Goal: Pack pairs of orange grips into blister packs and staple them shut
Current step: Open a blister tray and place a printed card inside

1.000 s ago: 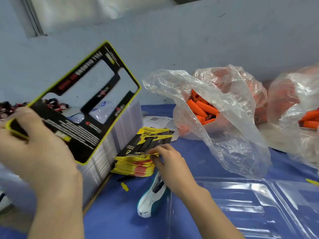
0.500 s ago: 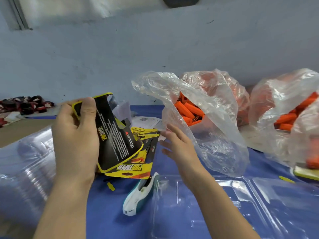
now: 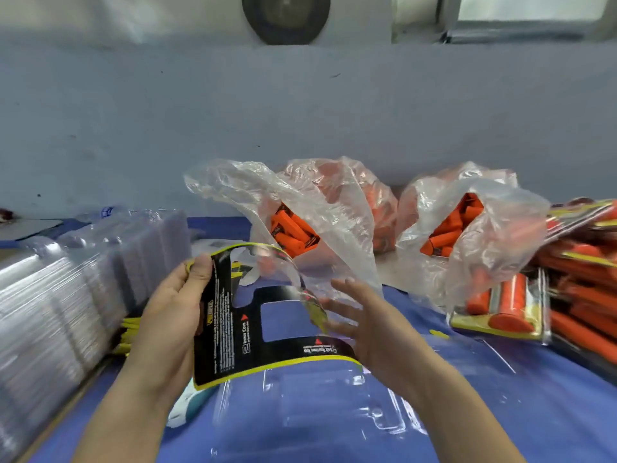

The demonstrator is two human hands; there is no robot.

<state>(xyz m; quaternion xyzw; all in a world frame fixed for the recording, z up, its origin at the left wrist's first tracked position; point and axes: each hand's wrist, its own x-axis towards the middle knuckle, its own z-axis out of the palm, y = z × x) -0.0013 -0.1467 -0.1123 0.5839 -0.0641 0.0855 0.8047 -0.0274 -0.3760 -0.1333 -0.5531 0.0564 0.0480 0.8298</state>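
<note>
Card insert: the black-and-yellow card insert [image 3: 233, 332] is being held up, bowed, just above the clear blister tray [image 3: 334, 406] that is lying open on the blue counter [image 3: 534, 412].
Left hand: the left hand [image 3: 167, 315] is pinching the card's left edge, with the thumb on the printed face and the fingers behind.
Right hand: the right hand [image 3: 370, 325] is hovering at the card's right edge with fingers spread, gripping nothing. Contact with the edge cannot be told through the blur.
Step (judged): the card is probably being readied for seating in the tray, which is holding no grips yet.
Doing it well: both hands should be flattening the bow and lining the cut-outs up over the tray's moulded pockets before pressing.
Orange grips: these are lying in the near plastic bag [image 3: 293, 228] just behind the card, with more in a second bag [image 3: 447, 232] to its right.
Around: a stack of clear blister shells [image 3: 66, 289] is sitting at the left, spare cards [image 3: 128, 332] are beside it, and finished packs [image 3: 500, 309] are piling up at the right.
Stapler: the white-and-teal stapler [image 3: 187, 406] is lying half hidden under the card.
In the way: the near bag's loose plastic is drooping toward the card, and the tray's clear edges are hard to see.
</note>
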